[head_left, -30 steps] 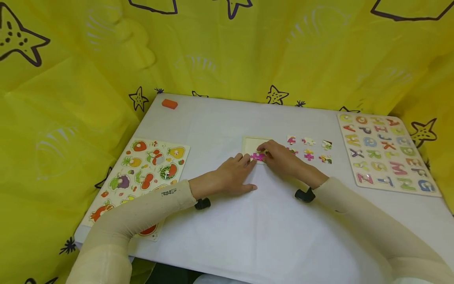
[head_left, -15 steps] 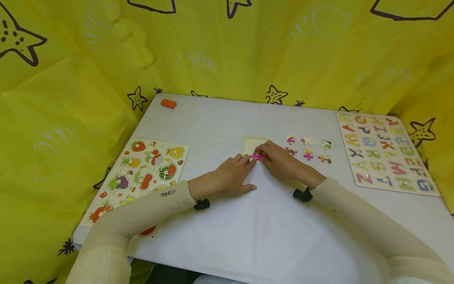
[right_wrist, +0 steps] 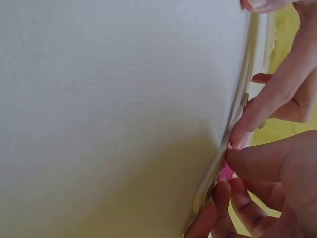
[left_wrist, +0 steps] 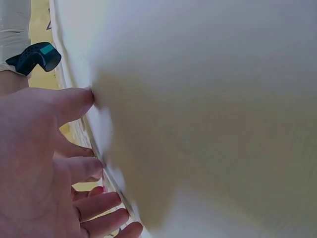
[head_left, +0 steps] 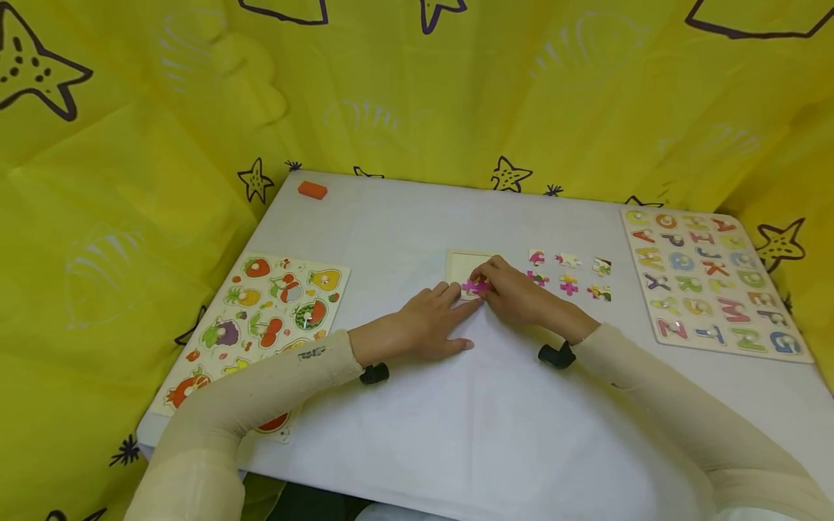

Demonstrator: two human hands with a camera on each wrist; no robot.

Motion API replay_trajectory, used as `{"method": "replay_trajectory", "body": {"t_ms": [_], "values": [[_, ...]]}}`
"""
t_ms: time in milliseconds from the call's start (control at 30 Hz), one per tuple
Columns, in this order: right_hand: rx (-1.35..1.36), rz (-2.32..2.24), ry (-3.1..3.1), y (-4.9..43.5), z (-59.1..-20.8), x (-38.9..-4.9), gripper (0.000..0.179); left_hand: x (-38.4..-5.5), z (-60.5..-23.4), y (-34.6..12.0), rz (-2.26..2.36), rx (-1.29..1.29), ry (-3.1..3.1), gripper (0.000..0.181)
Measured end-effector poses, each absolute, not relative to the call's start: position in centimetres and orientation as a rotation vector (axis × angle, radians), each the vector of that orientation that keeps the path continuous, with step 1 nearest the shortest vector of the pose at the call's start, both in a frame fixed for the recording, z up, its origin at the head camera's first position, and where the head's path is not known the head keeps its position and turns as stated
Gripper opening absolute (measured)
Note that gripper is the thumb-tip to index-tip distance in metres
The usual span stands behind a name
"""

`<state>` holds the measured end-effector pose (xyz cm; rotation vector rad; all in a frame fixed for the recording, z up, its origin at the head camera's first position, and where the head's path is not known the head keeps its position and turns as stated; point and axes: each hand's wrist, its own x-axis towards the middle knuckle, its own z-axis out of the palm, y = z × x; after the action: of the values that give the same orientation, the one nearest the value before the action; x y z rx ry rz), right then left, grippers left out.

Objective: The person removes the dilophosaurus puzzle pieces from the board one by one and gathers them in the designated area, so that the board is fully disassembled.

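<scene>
A pink jigsaw piece (head_left: 470, 287) lies at the near edge of a small shallow wooden puzzle tray (head_left: 459, 263) in the head view. My right hand (head_left: 515, 293) pinches this piece between thumb and fingers; the right wrist view shows a bit of pink (right_wrist: 226, 173) there, partly hidden. My left hand (head_left: 426, 323) lies at the tray's near left, its index finger stretched along the near rim to the piece and its thumb spread out. The left wrist view shows its palm and fingers (left_wrist: 101, 204) at the tray's side.
Right of the tray lie several loose jigsaw pieces (head_left: 568, 284) in rows. An alphabet board (head_left: 700, 336) is at the right, a fruit and vegetable board (head_left: 339, 282) at the left. An orange block (head_left: 313, 189) sits at the far left corner. Yellow curtains (head_left: 404, 87) surround the white table (head_left: 521, 434).
My left index finger has slid right along the tray's near edge, under the pink jigsaw piece. The right hand stays at the piece, nearly unmoved.
</scene>
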<state>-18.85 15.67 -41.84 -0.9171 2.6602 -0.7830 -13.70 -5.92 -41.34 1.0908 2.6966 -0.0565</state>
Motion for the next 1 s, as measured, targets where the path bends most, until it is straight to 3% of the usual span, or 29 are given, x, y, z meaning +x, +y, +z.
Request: {"method": "replay_trajectory", "body": {"t_ms": [600, 1000], "values": [[-0.892, -0.991, 2.573, 16.9, -41.5, -19.7, 0.01, -14.1, -40.9, -5.4, -0.116, 1.091, 2.674, 0.084], [-0.829, -0.97, 2.528, 19.3, -39.3, -19.8, 0.014, -14.2, -40.8, -5.2, -0.124, 1.073, 2.664, 0.087]]}}
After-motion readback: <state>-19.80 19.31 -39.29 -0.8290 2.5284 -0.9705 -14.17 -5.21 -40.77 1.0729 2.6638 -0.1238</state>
